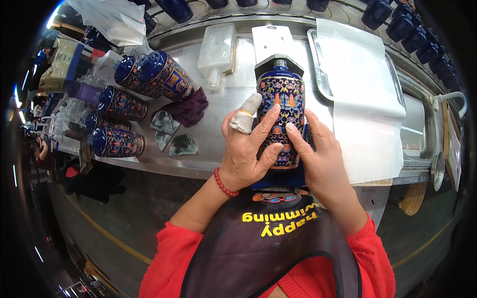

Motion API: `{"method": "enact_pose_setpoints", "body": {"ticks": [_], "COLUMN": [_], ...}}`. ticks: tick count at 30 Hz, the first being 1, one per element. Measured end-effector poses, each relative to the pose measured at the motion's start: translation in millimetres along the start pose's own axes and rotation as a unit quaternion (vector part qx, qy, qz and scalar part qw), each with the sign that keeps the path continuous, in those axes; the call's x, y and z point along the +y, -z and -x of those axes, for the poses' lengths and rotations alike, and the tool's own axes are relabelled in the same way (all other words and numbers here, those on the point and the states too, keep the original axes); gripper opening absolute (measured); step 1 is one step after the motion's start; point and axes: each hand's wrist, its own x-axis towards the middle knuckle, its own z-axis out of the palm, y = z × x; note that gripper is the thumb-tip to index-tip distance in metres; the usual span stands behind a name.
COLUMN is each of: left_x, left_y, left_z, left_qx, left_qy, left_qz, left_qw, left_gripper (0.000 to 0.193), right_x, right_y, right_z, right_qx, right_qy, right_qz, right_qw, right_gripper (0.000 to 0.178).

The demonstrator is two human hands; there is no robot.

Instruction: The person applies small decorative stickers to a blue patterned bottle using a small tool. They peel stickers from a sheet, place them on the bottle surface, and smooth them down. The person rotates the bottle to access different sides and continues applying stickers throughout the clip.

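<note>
A dark blue bottle (281,94) with a colourful floral pattern and gold lines lies in front of me, its clear neck pointing away. Behind its neck is a dark angular support (293,66). My left hand (248,154) has its fingers spread, with a fingertip and the thumb resting on the bottle's left and upper surface. One left finger wears a grey-white cover (244,116) bound with a yellowish band. Along the bottle's right side, my right hand (323,154) is curled against it, thumb pressing on the pattern and the other fingers partly hidden.
Several patterned bottles (166,77) lie at left near a purple cloth (190,108) and dark green pieces (184,145). A clear block-shaped container (217,49) lies beyond. White sheets (367,114) cover a metal tray (320,74) at right. Blue bottles (376,14) line the far conveyor.
</note>
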Motion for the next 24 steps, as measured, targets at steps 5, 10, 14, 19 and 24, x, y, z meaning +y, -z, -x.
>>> {"method": "enact_pose_setpoints", "body": {"ticks": [5, 10, 14, 19, 24], "left_x": [1, 1, 2, 2, 2], "left_y": [1, 0, 2, 1, 2], "left_z": [0, -1, -1, -1, -1], "left_qx": [-0.003, 0.002, -0.004, 0.002, -0.001], "left_qy": [0.002, 0.001, -0.001, -0.002, -0.004], "left_qz": [-0.005, 0.000, -0.005, -0.013, -0.011], "left_qw": [1.000, 1.000, 1.000, 1.000, 1.000], "left_gripper": [0.063, 0.063, 0.064, 0.064, 0.064], "right_x": [-1, 1, 1, 0, 2], "right_y": [0, -1, -1, -2, -1], "right_z": [0, -3, -5, -8, -12], "right_qx": [-0.009, -0.011, -0.011, -0.006, 0.006], "right_qy": [-0.016, -0.015, -0.018, -0.027, -0.027], "right_qz": [-0.005, 0.000, -0.006, 0.001, 0.000], "right_qw": [1.000, 1.000, 1.000, 1.000, 1.000], "right_gripper": [0.070, 0.073, 0.073, 0.070, 0.067]}}
